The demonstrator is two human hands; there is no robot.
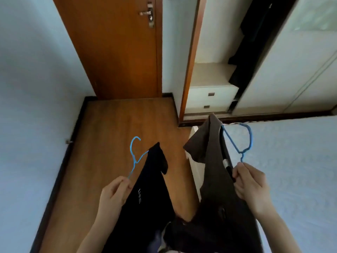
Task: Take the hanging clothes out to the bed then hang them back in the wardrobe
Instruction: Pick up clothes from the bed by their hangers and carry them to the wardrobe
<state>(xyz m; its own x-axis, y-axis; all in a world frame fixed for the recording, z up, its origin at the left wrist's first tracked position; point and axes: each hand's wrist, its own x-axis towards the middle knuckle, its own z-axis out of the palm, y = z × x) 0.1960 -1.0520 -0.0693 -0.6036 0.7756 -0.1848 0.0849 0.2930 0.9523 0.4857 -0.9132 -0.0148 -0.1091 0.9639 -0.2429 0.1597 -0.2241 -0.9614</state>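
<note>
Left hand [116,191] pinched shut on the thin wire of a blue hanger [135,156], down near the shoulder end, hook pointing up and away. Black garment [145,194] draped off it, sagging straight down toward the floor [109,125]. Right hand [250,187] closed the same way on a 2nd blue hanger [242,141], fingertips on the neck just below the hook, with a brown garment [213,170] hanging from it and a dark strap or collar piece running along its edge.

Probably light, both of them – soft floppy fabric, no stiffness at all, so all the control comes from the wire. Thin wire hangers like these look bendy and likely to twist in a 2-finger pinch, and smooth fabric could slide off a tilted shoulder. Best grip spot seems to be right at the neck under the hook, keeping the hanger level – not the fabric itself.

Further out: bed [291,170] just to the right, pale blue cover, brown garment partly over its edge. Wardrobe [228,70] ahead with its door slid open, dark clothes hanging inside, 2 drawers [209,99] below. Wooden door [118,48] on the left, shut.
</note>
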